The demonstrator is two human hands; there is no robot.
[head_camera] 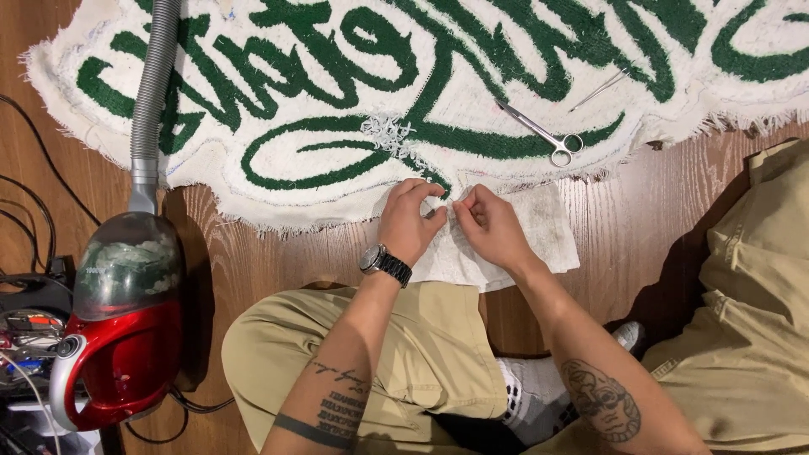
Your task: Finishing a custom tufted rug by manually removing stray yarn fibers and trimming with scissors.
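A white tufted rug point(354, 160) with green lettering lies on the wooden floor. My left hand point(409, 221), a watch on its wrist, and my right hand point(489, 224) pinch the rug's near edge where it folds back, showing the white backing cloth point(548, 232). The fingertips of both hands meet at a small spot on that edge. A tuft of loose white yarn point(389, 133) sits just above the hands. Metal scissors point(543, 135) and thin tweezers point(600, 88) lie on the rug to the upper right.
A red canister vacuum point(122, 324) with a grey hose point(153, 93) stands at the left, beside black cables point(34, 211). My legs in tan trousers point(421, 354) and white socks fill the bottom and right. Bare wooden floor point(278, 253) shows between.
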